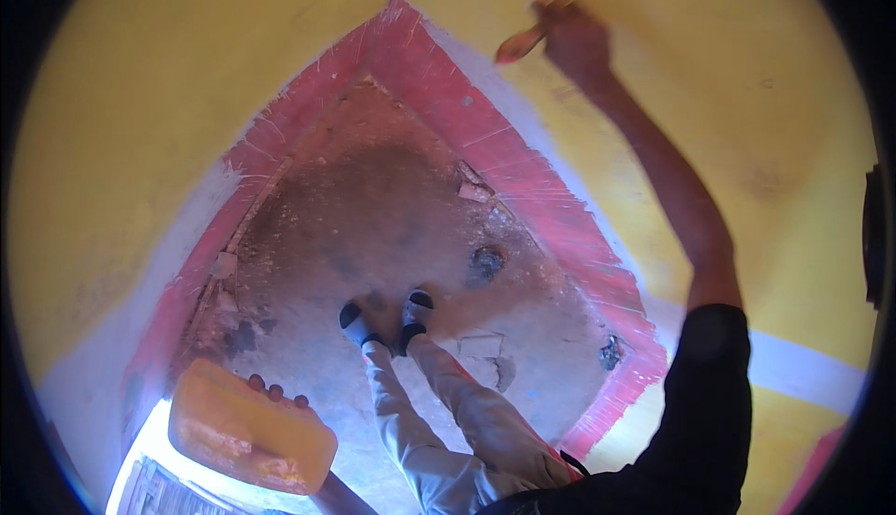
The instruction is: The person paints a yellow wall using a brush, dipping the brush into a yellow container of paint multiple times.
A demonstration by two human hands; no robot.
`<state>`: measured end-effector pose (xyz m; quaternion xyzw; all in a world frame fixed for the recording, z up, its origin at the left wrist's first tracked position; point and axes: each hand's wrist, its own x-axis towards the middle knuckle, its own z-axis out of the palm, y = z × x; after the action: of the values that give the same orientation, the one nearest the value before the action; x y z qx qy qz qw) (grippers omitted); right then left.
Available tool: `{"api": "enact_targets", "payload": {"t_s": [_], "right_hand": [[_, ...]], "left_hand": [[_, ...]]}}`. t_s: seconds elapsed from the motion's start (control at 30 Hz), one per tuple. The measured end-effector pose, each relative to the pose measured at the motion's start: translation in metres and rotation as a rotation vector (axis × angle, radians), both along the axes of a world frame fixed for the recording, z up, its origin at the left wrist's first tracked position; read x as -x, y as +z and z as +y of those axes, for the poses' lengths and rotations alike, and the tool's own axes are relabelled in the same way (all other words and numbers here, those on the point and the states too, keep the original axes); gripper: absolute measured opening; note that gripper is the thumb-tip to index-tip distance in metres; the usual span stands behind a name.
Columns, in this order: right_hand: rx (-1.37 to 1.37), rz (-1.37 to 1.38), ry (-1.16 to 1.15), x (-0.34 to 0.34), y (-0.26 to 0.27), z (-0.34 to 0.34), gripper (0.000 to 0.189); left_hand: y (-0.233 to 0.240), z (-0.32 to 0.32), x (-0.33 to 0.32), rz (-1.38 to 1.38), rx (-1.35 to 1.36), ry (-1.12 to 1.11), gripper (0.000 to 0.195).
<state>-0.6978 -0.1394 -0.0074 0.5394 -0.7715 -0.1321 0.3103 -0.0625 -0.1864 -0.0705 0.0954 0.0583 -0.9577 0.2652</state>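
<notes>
My right hand point(577, 39) is raised before the yellow wall point(735, 130), shut on a paintbrush point(519, 45) whose reddish tip points down and left. That tip is near the pale strip above the pink painted band point(476, 109); whether it touches the wall I cannot tell. At the lower left my left hand point(276, 392) holds a yellowish plastic container point(252, 431), its fingers curled over the far edge and the rest hidden behind it. What is inside the container is not clear.
My feet in sandals point(418, 308) stand on a dirty, stained floor point(364, 221). Broken chips point(474, 192) lie along the right wall's foot, and dark lumps point(486, 261) are nearby. Two walls meet in a corner ahead. Bright light enters at the lower left.
</notes>
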Motion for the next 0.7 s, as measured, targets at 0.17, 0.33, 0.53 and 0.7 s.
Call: {"api": "enact_targets", "payload": {"t_s": [0.17,0.33,0.53,0.7], "right_hand": [[-0.093,-0.211,0.014,0.002,-0.099,-0.001,0.029],[-0.026,-0.274,-0.149,0.007,0.045,-0.024,0.025],[0.24,0.489,0.238,-0.017,0.284,-0.023,0.014],[0.074,0.376,0.145,-0.007,0.166,-0.023,0.018]], "left_hand": [[-0.008,0.0,-0.008,-0.103,0.107,0.074,0.061],[0.018,-0.002,-0.005,-0.204,0.099,0.074,0.062],[0.03,0.015,0.023,-0.203,0.088,0.151,0.067],[0.035,0.007,0.023,-0.071,-0.067,0.062,0.07]]}}
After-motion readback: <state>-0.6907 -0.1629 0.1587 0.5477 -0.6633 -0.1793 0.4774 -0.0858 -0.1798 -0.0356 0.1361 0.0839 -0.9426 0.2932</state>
